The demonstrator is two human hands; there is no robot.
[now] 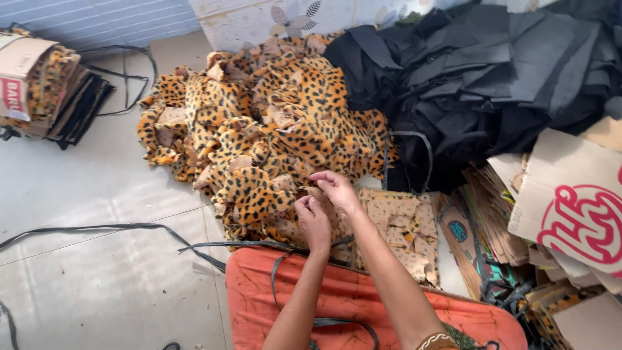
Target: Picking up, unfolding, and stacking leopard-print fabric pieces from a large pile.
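A big heap of leopard-print fabric pieces lies on the floor in front of me. At its near edge, my left hand and my right hand pinch a small leopard-print piece between their fingers. Just to the right of my hands sits a flat stack of tan spotted cut pieces. Both forearms reach over an orange cushion at the bottom of the view.
A pile of black fabric fills the upper right. Cardboard sheets and paper pieces lie at right. Black straps trail across the pale tiled floor at left. A bundle of stacked pieces stands at far left.
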